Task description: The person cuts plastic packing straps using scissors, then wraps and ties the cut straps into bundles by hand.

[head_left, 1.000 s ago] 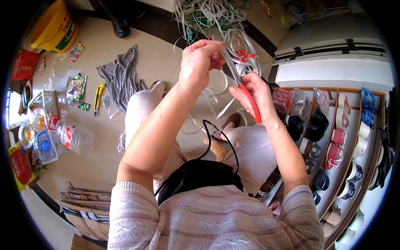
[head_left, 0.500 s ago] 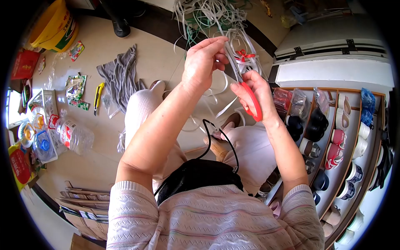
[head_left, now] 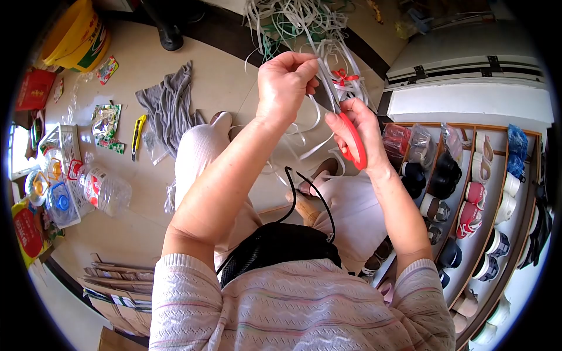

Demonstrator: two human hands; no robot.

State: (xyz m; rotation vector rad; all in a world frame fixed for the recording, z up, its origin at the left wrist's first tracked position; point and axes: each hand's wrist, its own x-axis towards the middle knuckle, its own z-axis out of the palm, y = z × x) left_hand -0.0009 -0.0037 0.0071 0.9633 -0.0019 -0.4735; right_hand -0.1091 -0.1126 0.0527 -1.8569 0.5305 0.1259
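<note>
My right hand (head_left: pixel 364 126) is closed around the red-handled scissors (head_left: pixel 355 142), whose blades point up and away from me. At the blades' far end, my left hand (head_left: pixel 284 85) is closed in a pinch on a white plastic strap (head_left: pixel 317 148). Loops of the strap hang below both hands toward the floor. The fingers partly hide where the strap is gripped, and I cannot tell whether the blades touch it. Just beyond the hands lies a tangled heap of white and green straps (head_left: pixel 301 20), with a red ribbon-like piece (head_left: pixel 344 76) near the blades.
A shoe rack (head_left: pixel 462 131) with several pairs stands at my right. On the floor to my left are a grey cloth (head_left: pixel 168 93), a yellow utility knife (head_left: pixel 138 138), a plastic bottle (head_left: pixel 106 190) and a yellow bucket (head_left: pixel 76 38). Flattened cardboard (head_left: pixel 117 298) leans at the lower left.
My left hand has shifted slightly left, away from the scissors' tip, with its fingers curled tighter. The hanging strap has moved a little. My right hand and the scissors have barely moved.
</note>
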